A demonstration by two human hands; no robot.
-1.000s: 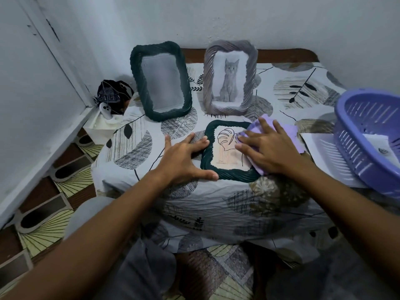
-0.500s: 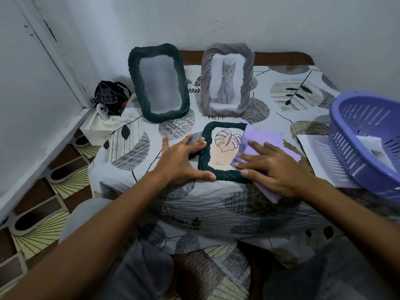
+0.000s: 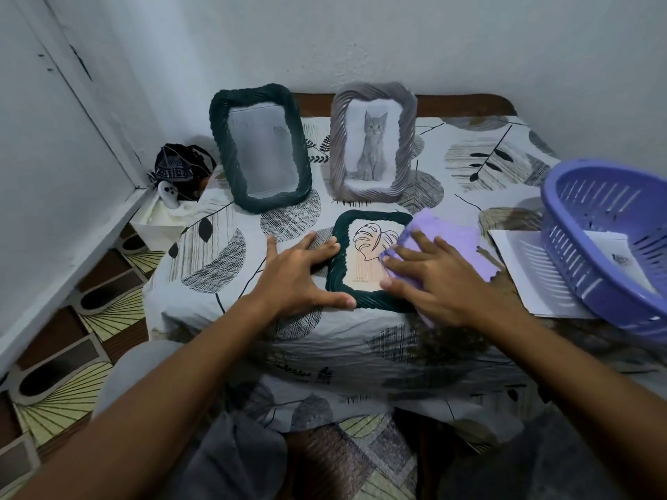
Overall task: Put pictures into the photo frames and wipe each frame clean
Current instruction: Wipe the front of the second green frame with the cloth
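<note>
A small dark green frame (image 3: 341, 232) with a leaf drawing lies flat on the leaf-patterned table. My left hand (image 3: 299, 276) braces its left edge, thumb along the bottom and fingers at the top left corner. My right hand (image 3: 433, 279) presses a purple cloth (image 3: 451, 232) flat onto the frame's right side, fingers spread. Behind stand two upright frames: a larger dark green frame (image 3: 260, 146) with a pale picture and a grey frame (image 3: 373, 146) holding a cat picture.
A purple plastic basket (image 3: 610, 243) with paper inside sits at the right edge, on white sheets (image 3: 527, 272). A dark pouch (image 3: 180, 167) and a white box (image 3: 158, 218) sit at the left by the wall. Patterned floor lies below left.
My right hand with the purple cloth has slid over the frame's right side, down toward me and then back up. My left hand has stayed on the frame's left edge.
</note>
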